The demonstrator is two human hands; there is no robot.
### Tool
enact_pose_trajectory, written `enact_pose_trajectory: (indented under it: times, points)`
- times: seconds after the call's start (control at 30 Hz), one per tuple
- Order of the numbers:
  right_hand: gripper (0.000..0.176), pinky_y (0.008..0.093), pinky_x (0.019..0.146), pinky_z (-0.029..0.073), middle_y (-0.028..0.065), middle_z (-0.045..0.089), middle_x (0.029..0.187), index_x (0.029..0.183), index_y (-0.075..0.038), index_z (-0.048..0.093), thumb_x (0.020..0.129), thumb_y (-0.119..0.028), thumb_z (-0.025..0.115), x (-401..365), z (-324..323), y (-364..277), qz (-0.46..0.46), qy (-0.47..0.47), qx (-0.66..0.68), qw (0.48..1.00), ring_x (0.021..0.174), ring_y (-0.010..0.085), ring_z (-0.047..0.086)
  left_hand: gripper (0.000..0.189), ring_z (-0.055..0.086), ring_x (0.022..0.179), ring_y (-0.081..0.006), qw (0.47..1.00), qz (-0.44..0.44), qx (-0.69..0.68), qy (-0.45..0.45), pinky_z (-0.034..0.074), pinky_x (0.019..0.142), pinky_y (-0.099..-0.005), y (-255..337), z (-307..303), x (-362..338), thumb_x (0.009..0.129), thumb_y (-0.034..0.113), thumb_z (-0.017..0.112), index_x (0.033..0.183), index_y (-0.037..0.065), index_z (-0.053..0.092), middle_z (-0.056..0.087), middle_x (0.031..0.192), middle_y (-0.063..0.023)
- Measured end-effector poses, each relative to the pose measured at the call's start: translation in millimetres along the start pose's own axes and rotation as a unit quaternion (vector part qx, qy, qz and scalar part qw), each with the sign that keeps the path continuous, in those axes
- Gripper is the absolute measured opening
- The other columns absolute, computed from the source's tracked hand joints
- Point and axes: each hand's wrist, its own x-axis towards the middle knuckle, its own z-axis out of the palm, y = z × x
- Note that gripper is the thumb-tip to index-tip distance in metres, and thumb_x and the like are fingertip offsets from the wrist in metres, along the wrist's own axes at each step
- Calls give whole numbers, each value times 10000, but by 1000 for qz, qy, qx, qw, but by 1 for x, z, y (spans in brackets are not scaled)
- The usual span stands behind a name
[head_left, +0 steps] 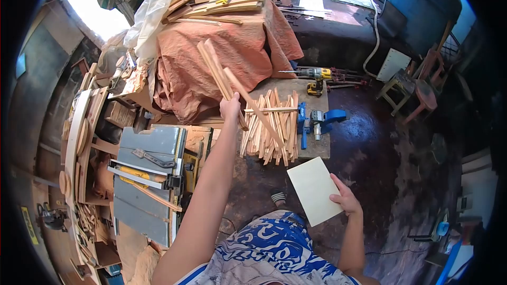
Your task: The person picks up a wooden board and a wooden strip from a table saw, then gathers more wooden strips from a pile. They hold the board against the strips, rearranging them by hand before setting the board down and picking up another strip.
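Note:
My left hand [230, 108] is stretched forward, closed around a few long wooden strips [215, 69] that point up and away. Another strip [255, 107] slants from beside that bundle down across the pile. Below and right of this hand lies a loose pile of thin wooden strips [268, 136] on a low bench [319, 150]. A pale, flat rectangular panel [315, 191] is tilted in front of my legs at the right. My right hand [347, 198] grips its right edge, thumb on the face and fingers behind.
A blue clamp-like tool [328, 117] and a yellow drill [318, 73] sit on the bench. Left is a table saw [145, 148]. Beyond stands a stack draped with orange cloth [211, 47], with boards [232, 8] on top. Stools [397, 91] are at right.

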Motion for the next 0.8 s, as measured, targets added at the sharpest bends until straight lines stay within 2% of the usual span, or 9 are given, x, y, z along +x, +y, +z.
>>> enact_pose_trajectory:
  times: [0.07,0.13,0.23,0.33,0.43,0.6,0.63,0.7,0.8]
  points:
    - [911,324,1169,340,118,442,1582,1632,-14,238,819,38,644,5,1,2,-6,2,4,1000,1398,191,473,298,650,678,-140,999,5,54,2,516,633,-301,-7,11,6,954,243,713,1112,-9,694,700,808,-75]
    - [906,326,1172,337,124,442,1581,1632,-11,236,820,46,633,12,10,3,-12,0,13,1000,1404,194,466,288,626,679,-142,979,39,-142,-143,500,621,-303,-36,13,11,992,287,678,1087,16,701,675,762,-67]
    - [890,334,1181,325,138,426,1587,1632,-3,224,827,64,598,36,39,-7,-46,10,38,998,1416,206,452,420,610,667,-122,961,5,-194,-195,519,652,-270,-46,-11,-34,1053,362,597,1331,48,608,715,860,-76]
    - [874,344,1193,307,154,397,1602,1635,0,210,842,68,571,79,82,-17,-163,34,30,986,1437,223,425,460,635,705,-128,951,-19,-219,-219,545,684,-273,-72,-40,-61,1075,354,552,1415,44,545,750,976,-130]
    - [848,349,1200,299,168,399,1600,1629,9,218,856,60,563,114,132,-43,-230,23,-44,972,1451,237,413,452,653,729,-138,940,-30,-257,-223,563,719,-282,-73,-72,-94,1070,322,562,1418,37,518,741,1045,-161]
    - [822,350,1222,263,185,377,1615,1624,10,227,875,43,566,145,193,-60,-285,-44,-159,944,1487,250,368,344,673,782,-150,954,-11,-249,-169,579,716,-292,-94,-120,-119,1015,218,645,1258,-20,596,724,1055,-147]
    - [826,351,1236,237,185,353,1634,1624,8,230,874,39,575,149,201,-59,-287,-61,-161,942,1512,246,330,337,669,782,-145,960,-7,-236,-150,577,708,-295,-98,-129,-123,1005,211,659,1237,-29,608,723,1037,-134]
    - [800,354,1211,294,224,407,1587,1620,8,236,891,33,565,153,215,-54,-289,-69,-189,936,1469,282,408,332,665,781,-140,967,-3,-225,-121,575,699,-299,-101,-148,-128,996,204,673,1215,-38,620,722,1018,-120]
    - [793,368,1208,302,239,407,1585,1616,10,244,889,28,561,157,233,-48,-280,-68,-192,938,1469,297,411,310,649,771,-139,966,-66,-236,-82,556,698,-311,-95,-175,-142,980,203,695,1183,-23,632,695,884,-75]
